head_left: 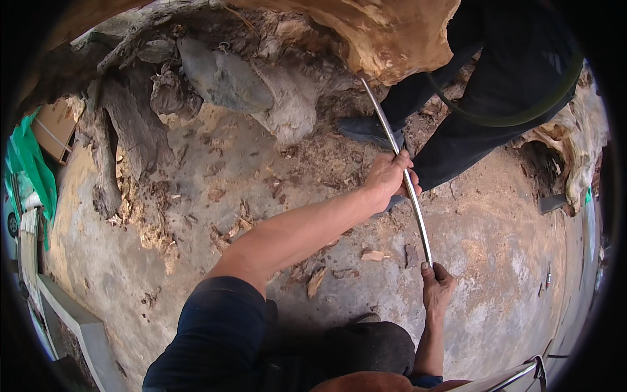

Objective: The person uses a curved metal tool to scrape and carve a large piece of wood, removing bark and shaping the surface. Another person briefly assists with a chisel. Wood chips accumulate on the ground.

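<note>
A long thin metal rod (415, 209) runs from the pale carved wood mass (366, 32) at the top down toward me. My left hand (390, 175) is wrapped around the rod about midway along it, the arm reaching up from the lower left. My right hand (436, 286) grips the rod's near end. The rod's far tip (364, 81) rests against the lower edge of the wood.
Another person's dark-trousered legs (483, 111) and shoe (366, 130) stand just behind the rod, with a green hose (516, 119) looped there. Grey root-like wood (222, 78) lies at the top left. Wood chips litter the concrete floor (196, 215). A cardboard box (55, 127) is at left.
</note>
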`<act>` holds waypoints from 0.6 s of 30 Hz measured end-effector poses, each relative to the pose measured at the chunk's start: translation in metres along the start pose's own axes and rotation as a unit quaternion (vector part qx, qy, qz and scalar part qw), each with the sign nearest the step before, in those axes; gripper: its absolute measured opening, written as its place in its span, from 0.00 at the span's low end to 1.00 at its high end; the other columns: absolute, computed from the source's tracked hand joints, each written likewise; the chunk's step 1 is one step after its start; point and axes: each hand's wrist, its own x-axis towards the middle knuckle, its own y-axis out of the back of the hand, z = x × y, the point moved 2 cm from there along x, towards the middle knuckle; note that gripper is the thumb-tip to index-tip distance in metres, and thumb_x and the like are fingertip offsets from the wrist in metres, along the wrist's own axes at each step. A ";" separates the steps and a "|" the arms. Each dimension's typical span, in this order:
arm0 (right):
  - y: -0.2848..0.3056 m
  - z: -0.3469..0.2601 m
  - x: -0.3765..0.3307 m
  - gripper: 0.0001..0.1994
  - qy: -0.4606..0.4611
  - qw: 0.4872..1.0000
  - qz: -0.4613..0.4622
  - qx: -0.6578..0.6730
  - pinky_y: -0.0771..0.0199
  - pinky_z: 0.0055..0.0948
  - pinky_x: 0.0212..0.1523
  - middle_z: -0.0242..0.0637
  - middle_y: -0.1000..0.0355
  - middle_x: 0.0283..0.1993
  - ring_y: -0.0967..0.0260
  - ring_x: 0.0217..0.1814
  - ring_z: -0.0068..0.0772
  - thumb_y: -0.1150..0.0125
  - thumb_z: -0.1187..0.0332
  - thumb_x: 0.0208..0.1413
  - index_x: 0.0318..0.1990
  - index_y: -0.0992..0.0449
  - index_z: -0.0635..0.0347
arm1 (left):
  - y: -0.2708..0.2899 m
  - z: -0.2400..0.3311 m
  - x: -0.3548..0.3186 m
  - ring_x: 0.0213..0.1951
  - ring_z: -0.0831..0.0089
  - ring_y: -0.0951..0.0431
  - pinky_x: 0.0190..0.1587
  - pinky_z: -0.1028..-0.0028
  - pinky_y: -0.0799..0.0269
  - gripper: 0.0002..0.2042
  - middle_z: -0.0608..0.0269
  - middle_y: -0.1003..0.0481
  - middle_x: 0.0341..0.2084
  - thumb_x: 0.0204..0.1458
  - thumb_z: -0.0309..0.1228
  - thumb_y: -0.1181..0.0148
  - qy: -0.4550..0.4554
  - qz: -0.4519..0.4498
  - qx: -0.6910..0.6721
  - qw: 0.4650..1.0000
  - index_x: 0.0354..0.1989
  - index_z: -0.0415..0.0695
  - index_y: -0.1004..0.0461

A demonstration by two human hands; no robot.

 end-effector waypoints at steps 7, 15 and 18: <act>0.030 -0.032 0.017 0.17 0.016 0.997 0.021 -0.076 0.38 0.32 0.25 0.38 0.39 0.16 0.44 0.22 0.23 0.32 0.58 0.57 0.37 0.19 0.68 | -0.010 0.013 0.010 0.29 0.55 0.18 0.33 0.57 0.17 0.17 0.54 0.26 0.25 0.70 0.42 0.58 -0.024 -0.030 -0.046 0.998 0.36 0.40 0.33; 0.057 -0.067 0.021 0.17 0.065 0.986 0.025 -0.153 0.37 0.32 0.27 0.40 0.38 0.17 0.44 0.23 0.24 0.33 0.60 0.58 0.37 0.21 0.71 | -0.017 0.021 0.005 0.31 0.54 0.18 0.38 0.54 0.17 0.17 0.53 0.26 0.26 0.70 0.42 0.58 -0.027 -0.035 -0.104 0.994 0.36 0.41 0.33; 0.062 -0.084 0.020 0.13 0.087 0.983 0.034 -0.160 0.37 0.32 0.26 0.44 0.36 0.20 0.42 0.23 0.28 0.32 0.65 0.56 0.37 0.22 0.70 | -0.017 0.032 0.008 0.33 0.52 0.18 0.40 0.53 0.18 0.17 0.53 0.26 0.27 0.70 0.42 0.59 -0.032 -0.041 -0.111 0.992 0.36 0.41 0.34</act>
